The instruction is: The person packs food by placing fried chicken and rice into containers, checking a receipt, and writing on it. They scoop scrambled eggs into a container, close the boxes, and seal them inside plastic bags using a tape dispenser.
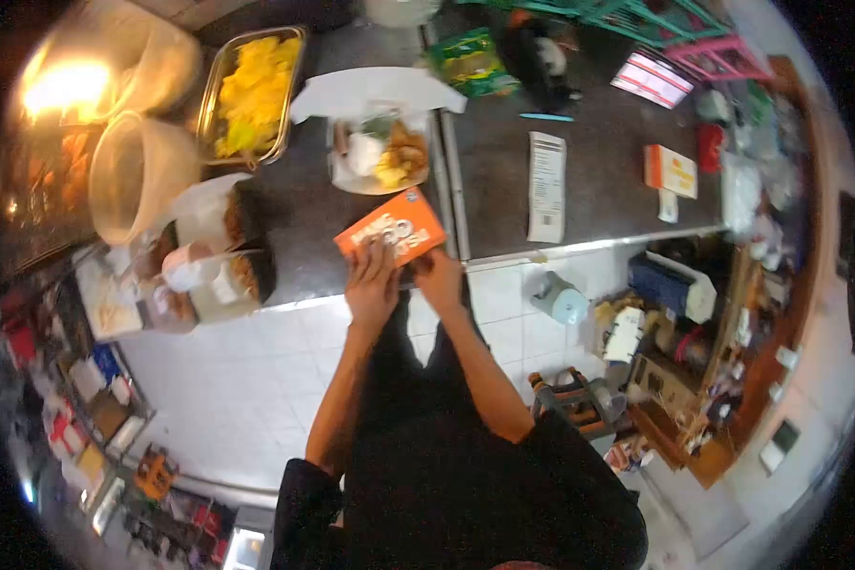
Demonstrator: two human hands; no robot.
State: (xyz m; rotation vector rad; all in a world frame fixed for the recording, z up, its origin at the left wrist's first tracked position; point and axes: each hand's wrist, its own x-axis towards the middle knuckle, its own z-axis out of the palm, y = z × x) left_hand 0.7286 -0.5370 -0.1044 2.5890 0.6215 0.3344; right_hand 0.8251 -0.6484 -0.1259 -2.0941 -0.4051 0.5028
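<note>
An orange box [418, 215] with white printed lettering sits at the counter's near edge, turned at an angle. My left hand [372, 283] lies over its near-left part, fingers across the printed top. At the near-right corner, my right hand [439, 280] has its fingers closed on the box's edge, partly hidden by it. Just beyond, a white open food box [337, 171] holds rice [363, 154], browned pieces of food [406, 155] and something yellow. White paper flaps [375, 90] spread out at its far side.
A metal tray [202, 128] of yellow food stands at the back left, near a clear plastic tub [114, 185]. Filled containers [220, 285] line the left edge. To the right lie a printed receipt [546, 185], a small orange-and-white box [676, 173] and a lit phone [653, 78].
</note>
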